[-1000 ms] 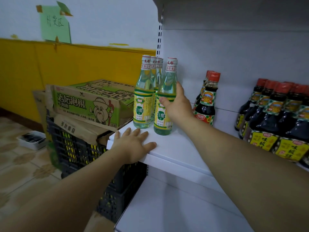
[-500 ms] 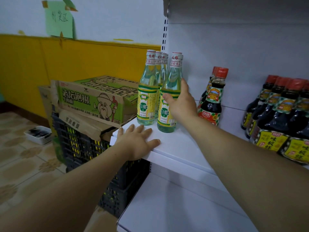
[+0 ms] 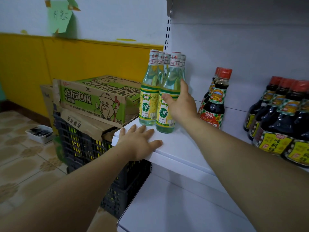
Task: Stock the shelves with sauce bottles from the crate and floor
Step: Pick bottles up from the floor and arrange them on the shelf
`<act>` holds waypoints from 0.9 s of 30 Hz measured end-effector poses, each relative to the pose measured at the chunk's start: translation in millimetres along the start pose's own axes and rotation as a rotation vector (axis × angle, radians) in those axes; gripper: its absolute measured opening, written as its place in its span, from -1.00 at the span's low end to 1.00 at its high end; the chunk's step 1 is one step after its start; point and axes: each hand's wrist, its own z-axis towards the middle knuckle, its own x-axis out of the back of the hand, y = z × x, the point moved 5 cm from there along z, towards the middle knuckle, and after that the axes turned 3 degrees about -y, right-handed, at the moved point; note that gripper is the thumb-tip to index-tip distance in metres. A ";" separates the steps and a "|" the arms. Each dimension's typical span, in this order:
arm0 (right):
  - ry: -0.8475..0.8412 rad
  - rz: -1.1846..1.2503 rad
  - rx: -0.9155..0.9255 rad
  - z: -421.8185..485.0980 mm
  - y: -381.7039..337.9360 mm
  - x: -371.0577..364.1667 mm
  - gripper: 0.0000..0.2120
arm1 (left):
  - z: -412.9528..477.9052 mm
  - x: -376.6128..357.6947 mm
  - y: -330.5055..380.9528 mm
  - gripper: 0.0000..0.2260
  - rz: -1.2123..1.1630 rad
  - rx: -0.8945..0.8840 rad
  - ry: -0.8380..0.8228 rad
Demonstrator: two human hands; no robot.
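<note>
The right hand [image 3: 181, 104] is gripping the front vinegar bottle [image 3: 163, 113] standing at the shelf [image 3: 180, 148] corner, the left hand [image 3: 139, 144] is lying flat on its edge, and any hard nudge is risking toppling the neighbouring bottles [image 3: 148, 104].

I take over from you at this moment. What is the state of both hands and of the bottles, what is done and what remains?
Left hand lies flat on the shelf edge, holding nothing.
Right hand holds the front vinegar bottle, thumb across its label.
Done: vinegar bottles stand grouped at the shelf's left end, dark sauce bottles to their right.
Left: release it; the crate is covered by cartons, contents unseen.
</note>
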 end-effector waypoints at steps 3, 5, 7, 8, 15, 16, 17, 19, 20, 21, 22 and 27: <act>0.001 0.008 -0.003 1.8 -1.2 -4.3 -0.25 | 1.0 -0.3 -0.5 -0.38 0.005 -0.004 0.008; 0.003 -0.003 -0.006 2.8 -0.5 -5.3 -0.26 | 1.9 -1.0 -0.6 -0.38 0.011 -0.008 0.022; 0.009 -0.007 0.000 4.5 0.7 -5.2 -0.26 | 2.6 -1.9 -1.0 -0.38 0.009 -0.010 0.024; 0.010 -0.004 0.003 4.7 1.1 -5.3 -0.26 | 3.1 -2.3 -1.1 -0.38 0.008 -0.010 0.023; -0.060 0.009 -0.036 5.4 -0.3 -2.4 -0.23 | 2.1 0.3 -2.1 -0.37 -0.044 -0.008 -0.013; -0.098 0.002 -0.048 4.6 -1.1 -0.2 -0.20 | 0.1 2.4 -2.5 -0.37 -0.073 -0.013 -0.019; -0.141 -0.011 -0.062 2.0 -1.9 2.0 -0.15 | -2.4 4.7 -3.3 -0.38 -0.108 -0.018 -0.019; -0.193 -0.011 -0.075 -6.8 -4.2 9.0 -0.07 | -10.4 9.7 -6.2 -0.38 -0.163 -0.017 -0.004; -0.205 -0.006 -0.074 -12.4 -4.9 13.3 -0.06 | -15.6 11.3 -7.7 -0.37 -0.174 -0.013 0.004; -0.217 -0.011 -0.071 -18.9 -5.5 17.2 -0.05 | -22.1 12.2 -8.6 -0.36 -0.175 -0.008 0.009; -0.230 -0.025 -0.067 -25.7 -6.4 20.9 -0.06 | -29.8 12.1 -9.5 -0.35 -0.175 -0.004 0.011; -0.265 -0.079 -0.003 -70.7 -25.5 33.7 -0.27 | -80.4 4.9 -11.3 -0.33 -0.197 0.029 0.002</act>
